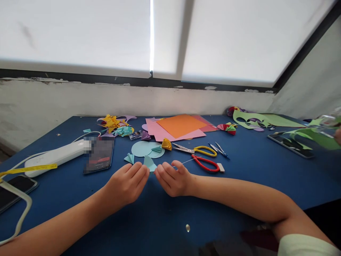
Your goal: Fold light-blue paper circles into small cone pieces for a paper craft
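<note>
Both hands meet near the middle of the blue tabletop [253,167], fingers curled and pinched together on a small folded light-blue paper piece [149,163] that sticks up between them. The left hand [128,183] grips it from the left with thumb and bent fingers closed around its lower edge; the right hand [173,179] pinches it from the right, and a thin thread or wire [186,161] runs from those fingers toward the scissors. Just beyond the hands lie another small blue folded piece [129,158], light-blue paper circles [145,148] and a yellow folded piece [166,144]. Yellow-handled scissors [197,150] and red-handled scissors [206,163] lie to the right of these, close together. Farther back is a stack of pink and orange paper sheets [178,127]. To the left rest a phone [99,156] and a white device [55,156], with a yellow measuring tape [29,169] near it. Green paper cut-outs [266,120] lie at the far right.
</note>
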{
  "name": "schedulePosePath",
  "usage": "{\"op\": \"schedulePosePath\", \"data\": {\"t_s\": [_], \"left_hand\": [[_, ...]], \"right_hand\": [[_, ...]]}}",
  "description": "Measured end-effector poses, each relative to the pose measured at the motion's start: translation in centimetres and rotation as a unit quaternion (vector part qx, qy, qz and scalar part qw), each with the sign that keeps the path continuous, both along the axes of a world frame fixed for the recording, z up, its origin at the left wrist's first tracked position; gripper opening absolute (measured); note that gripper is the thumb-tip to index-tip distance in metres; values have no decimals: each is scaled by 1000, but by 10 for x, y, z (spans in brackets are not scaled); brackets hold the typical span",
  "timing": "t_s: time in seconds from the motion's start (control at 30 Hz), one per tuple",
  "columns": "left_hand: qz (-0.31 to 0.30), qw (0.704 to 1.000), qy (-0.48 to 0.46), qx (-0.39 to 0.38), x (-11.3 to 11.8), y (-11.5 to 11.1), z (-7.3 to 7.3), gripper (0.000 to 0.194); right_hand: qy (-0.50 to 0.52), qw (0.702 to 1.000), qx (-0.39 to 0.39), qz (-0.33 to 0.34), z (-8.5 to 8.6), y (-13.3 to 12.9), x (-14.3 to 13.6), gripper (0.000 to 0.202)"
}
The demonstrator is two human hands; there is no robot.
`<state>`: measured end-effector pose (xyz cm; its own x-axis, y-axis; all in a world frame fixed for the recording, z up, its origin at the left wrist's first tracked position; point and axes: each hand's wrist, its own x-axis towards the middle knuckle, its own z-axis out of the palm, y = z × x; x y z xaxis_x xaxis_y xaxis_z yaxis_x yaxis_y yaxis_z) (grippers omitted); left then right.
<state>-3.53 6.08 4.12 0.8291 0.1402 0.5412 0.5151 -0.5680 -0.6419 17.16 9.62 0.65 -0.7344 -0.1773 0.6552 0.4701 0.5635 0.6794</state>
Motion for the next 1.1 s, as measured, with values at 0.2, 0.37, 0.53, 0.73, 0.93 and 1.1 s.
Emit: {"op": "schedulePosePath", "data": {"t_s": [0.2,0.37,0.53,0.73,0.93,1.1], "left_hand": [[26,999,31,-28,2,0,-3,20],[10,999,24,-21,-3,-3,-2,12],[-28,999,13,9,-3,-4,1,14],[-11,999,11,29,2,0,-1,15],[27,999,10,33,7,0,-4,17],[31,999,10,32,9,-4,-3,12]], "right_hand": [[-5,1000,18,1,1,-3,0,13],[-5,1000,6,8,1,-3,0,12],[1,1000,6,10,-1,-2,0,11],[8,1000,3,6,-3,-2,-2,12],[4,999,33,-19,-1,-4,-3,14],[-5,997,56,-47,0,-4,-3,17]]}}
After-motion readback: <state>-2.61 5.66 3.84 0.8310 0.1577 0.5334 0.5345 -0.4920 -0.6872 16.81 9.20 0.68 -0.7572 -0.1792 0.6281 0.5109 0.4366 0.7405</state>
